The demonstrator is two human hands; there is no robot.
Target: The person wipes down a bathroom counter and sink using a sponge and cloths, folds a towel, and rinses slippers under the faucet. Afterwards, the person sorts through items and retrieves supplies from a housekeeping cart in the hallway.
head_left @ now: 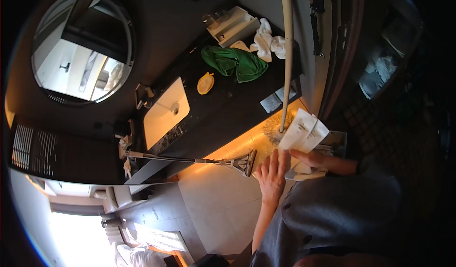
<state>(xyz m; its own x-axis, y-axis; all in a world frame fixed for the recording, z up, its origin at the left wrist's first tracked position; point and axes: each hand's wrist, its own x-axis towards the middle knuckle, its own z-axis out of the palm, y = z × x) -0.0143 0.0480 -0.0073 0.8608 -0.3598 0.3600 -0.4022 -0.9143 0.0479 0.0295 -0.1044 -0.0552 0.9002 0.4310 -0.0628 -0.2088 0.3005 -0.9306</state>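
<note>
So the right hand (311,159) has its grip closed on the edge of some printed white packets (304,130), overlapping each other right in front of the body. Left hand (273,174) is just beside them, grip loosely open, fingers mostly straight; can't tell if the fingertips actually touch the paper. Another whitish item (308,175) sits under the right hand, too hidden to make out. Past the hands there's a mop (244,163) leaning on the dark counter (216,108), plus a long wooden handle (287,44) running down near the packets. Up on the counter: a green cloth (235,64), a yellow item (205,83), white cloths (266,41) and a sink (166,112). Round mirror (80,48) on the wall behind.
</note>
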